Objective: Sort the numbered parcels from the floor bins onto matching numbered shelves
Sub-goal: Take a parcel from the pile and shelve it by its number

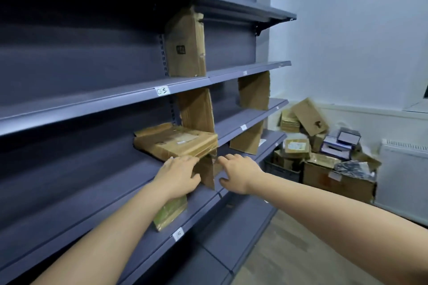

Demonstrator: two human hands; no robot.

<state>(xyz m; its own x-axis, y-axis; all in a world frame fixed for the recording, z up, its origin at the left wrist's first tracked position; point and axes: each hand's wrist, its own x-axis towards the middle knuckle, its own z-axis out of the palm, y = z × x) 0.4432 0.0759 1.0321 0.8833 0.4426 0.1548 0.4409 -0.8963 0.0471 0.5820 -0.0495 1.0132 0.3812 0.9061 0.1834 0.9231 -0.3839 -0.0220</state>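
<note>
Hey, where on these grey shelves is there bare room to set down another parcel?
Bare shelf stretches left of the flat brown parcel stack, and the shelf labelled 03 is bare left of its upright cardboard divider. It is crowded around the left hand and right hand, and among the floor boxes.

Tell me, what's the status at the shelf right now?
Both hands open: left hand and right hand reaching toward stacked parcels. Upright cardboard divider stands between the hands.

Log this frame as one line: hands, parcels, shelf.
left hand: open, at parcel stack edge | right hand: open, empty | parcel stack: flat on shelf | cardboard divider: upright beside stack
</note>
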